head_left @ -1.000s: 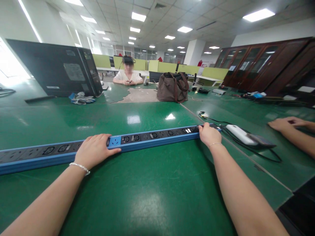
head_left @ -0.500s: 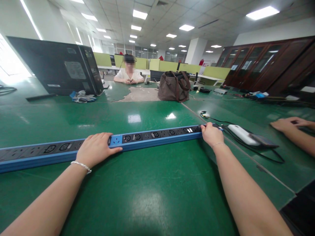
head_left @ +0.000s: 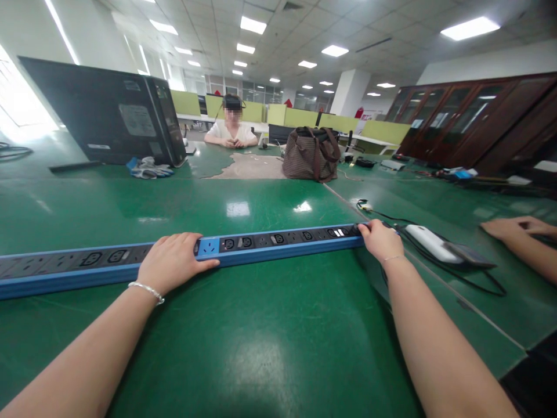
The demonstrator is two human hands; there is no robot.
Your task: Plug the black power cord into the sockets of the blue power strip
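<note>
A long blue power strip (head_left: pixel 261 251) with a row of black sockets and one blue socket lies across the green table, its left end running out of the picture. My left hand (head_left: pixel 172 262) is wrapped over the strip just left of the blue socket, thumb along the near side. At the strip's right end, my right hand (head_left: pixel 382 239) grips it with thumb and fingers. The right hand covers part of that end, where a small black part shows beside the thumb.
Right of the strip lie a white adapter (head_left: pixel 430 242) and black cable. Another person's hands (head_left: pixel 507 227) rest farther right. A brown bag (head_left: pixel 311 155), a black computer case (head_left: pixel 108 116) and gloves (head_left: pixel 148 168) stand behind. A person (head_left: pixel 230 128) sits across the green table (head_left: pixel 261 337).
The whole view has shifted slightly. My right hand has turned a little at the strip's end, and both hands stay on the strip.
</note>
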